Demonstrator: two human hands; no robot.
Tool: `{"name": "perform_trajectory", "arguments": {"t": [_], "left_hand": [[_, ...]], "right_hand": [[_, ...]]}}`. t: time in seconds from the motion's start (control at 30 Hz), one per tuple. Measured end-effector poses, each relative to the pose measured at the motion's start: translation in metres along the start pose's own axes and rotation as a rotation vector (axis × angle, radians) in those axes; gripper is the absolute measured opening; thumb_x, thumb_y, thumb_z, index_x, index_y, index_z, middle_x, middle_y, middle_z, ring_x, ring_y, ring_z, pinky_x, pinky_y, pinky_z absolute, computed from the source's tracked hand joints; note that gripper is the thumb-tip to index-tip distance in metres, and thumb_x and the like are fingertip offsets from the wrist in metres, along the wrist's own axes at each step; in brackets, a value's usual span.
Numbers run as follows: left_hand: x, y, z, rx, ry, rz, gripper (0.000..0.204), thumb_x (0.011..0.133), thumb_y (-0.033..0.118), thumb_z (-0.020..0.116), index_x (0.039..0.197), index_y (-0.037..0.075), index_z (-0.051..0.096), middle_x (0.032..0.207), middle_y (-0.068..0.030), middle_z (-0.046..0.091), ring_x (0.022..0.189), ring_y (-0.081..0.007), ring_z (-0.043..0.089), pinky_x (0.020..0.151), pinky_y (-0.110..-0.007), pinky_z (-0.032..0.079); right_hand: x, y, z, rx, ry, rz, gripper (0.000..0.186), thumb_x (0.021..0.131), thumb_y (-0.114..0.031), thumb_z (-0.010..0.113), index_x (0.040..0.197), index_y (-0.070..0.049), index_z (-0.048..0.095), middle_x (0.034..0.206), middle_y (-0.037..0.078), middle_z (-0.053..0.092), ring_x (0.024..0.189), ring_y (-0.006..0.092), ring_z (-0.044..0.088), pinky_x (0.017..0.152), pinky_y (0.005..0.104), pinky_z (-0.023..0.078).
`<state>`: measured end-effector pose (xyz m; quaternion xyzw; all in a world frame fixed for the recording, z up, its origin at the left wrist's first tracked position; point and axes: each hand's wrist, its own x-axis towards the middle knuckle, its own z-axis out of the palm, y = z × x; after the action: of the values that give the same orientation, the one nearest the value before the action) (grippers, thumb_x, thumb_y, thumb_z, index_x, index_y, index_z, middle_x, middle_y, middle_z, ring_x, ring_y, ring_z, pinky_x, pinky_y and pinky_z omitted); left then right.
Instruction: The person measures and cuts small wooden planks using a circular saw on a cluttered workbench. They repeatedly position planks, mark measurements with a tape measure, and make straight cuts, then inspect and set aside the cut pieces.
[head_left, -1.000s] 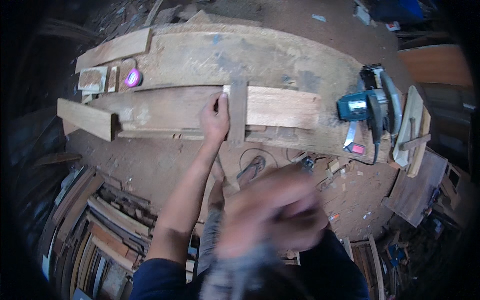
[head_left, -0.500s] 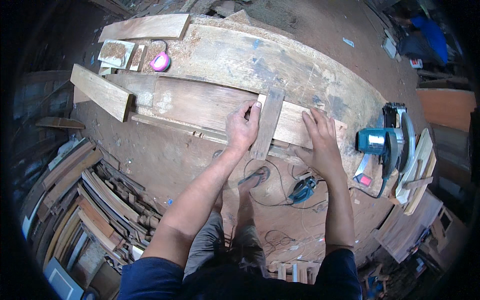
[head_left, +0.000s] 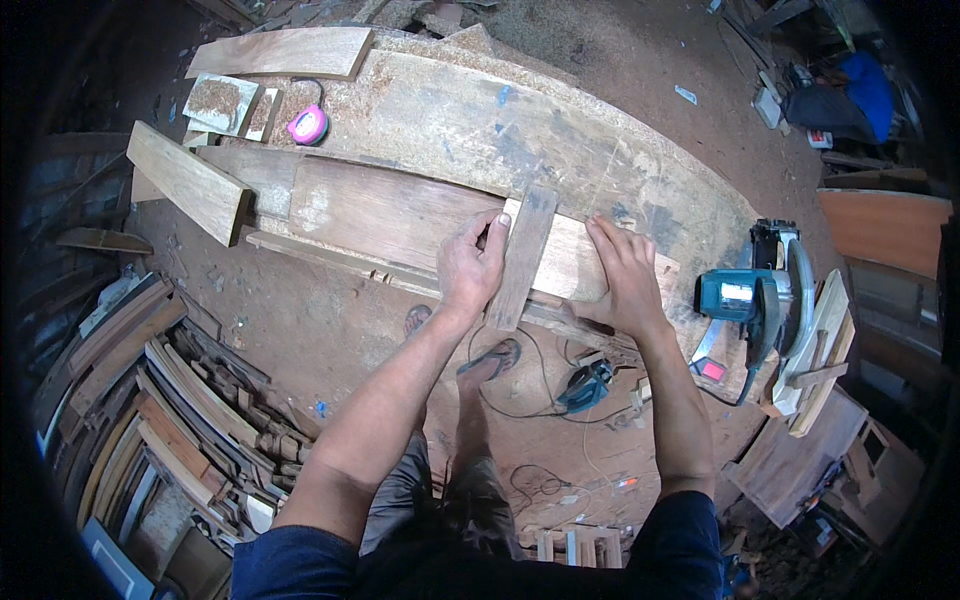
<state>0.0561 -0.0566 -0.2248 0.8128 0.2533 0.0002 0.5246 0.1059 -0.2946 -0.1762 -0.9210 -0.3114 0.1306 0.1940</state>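
A pale wooden board (head_left: 572,262) lies lengthwise on the workbench (head_left: 400,110). Across its left part rests a darker, narrow wooden strip (head_left: 524,258), whose near end juts past the bench edge. My left hand (head_left: 470,265) is closed at the board's left end, its thumb against the strip's left side; its curled fingertips are partly hidden. Spanning the board farther right, my right hand (head_left: 628,278) has its fingers on top toward the far edge and its thumb at the near edge. A long brown plank (head_left: 390,205) lies to the left of my left hand.
A teal circular saw (head_left: 750,293) stands at the bench's right end. A pink tape measure (head_left: 308,124) sits far left among sawdust. Below, another teal power tool (head_left: 586,386) and cords lie on the floor. Stacked offcuts (head_left: 180,410) fill the lower left. Another person (head_left: 865,95) is at upper right.
My right hand's fingers have drawn closer together and its thumb has come against the board's near edge. My left hand stays by the strip. The whole view has shifted slightly.
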Motion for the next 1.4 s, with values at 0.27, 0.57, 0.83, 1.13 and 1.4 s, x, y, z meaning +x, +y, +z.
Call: {"name": "perform_trajectory", "arguments": {"t": [0.27,0.57,0.83,1.13,1.4], "left_hand": [[0.005,0.002,0.003,0.025,0.007,0.007,0.031,0.101,0.032,0.062,0.11,0.005,0.075,0.081,-0.0172,0.072,0.071,-0.0254,0.069,0.069,-0.038,0.052],[0.023,0.007,0.014,0.005,0.07,0.077,0.031,0.101,0.032,0.063,0.109,0.005,0.076,0.081,-0.0175,0.072,0.072,-0.0249,0.069,0.071,-0.038,0.053],[0.029,-0.001,0.024,-0.058,0.102,0.053,0.034,0.099,0.036,0.064,0.109,0.007,0.077,0.08,-0.0194,0.072,0.069,-0.03,0.069,0.067,-0.041,0.052],[0.029,-0.008,0.023,-0.056,0.097,0.046,0.035,0.098,0.04,0.065,0.109,0.009,0.078,0.074,-0.019,0.069,0.063,-0.0291,0.065,0.062,-0.041,0.05],[0.027,-0.002,0.019,-0.078,0.078,0.03,0.027,0.099,0.028,0.068,0.109,0.005,0.077,0.082,-0.0139,0.075,0.073,-0.0147,0.068,0.069,-0.033,0.054]], "right_hand": [[0.01,0.006,-0.003,0.031,-0.016,0.021,0.114,0.049,-0.041,0.09,0.147,-0.002,0.046,0.149,0.018,0.047,0.131,0.037,0.047,0.114,0.0464,0.033],[0.033,0.019,-0.021,0.066,-0.054,0.034,0.113,0.05,-0.039,0.087,0.148,-0.003,0.045,0.149,0.02,0.046,0.133,0.0392,0.045,0.118,0.0474,0.032],[0.03,0.023,-0.017,0.018,-0.084,0.053,0.117,0.051,-0.038,0.088,0.152,-0.005,0.039,0.156,0.019,0.041,0.14,0.0406,0.04,0.121,0.0488,0.029],[0.028,0.022,-0.016,0.093,-0.044,0.014,0.118,0.05,-0.033,0.09,0.152,-0.005,0.039,0.157,0.019,0.04,0.143,0.04,0.037,0.122,0.0488,0.027],[0.032,0.016,-0.02,0.104,-0.064,0.031,0.117,0.05,-0.033,0.089,0.151,-0.002,0.038,0.158,0.019,0.039,0.147,0.0395,0.033,0.124,0.0493,0.023]]}}
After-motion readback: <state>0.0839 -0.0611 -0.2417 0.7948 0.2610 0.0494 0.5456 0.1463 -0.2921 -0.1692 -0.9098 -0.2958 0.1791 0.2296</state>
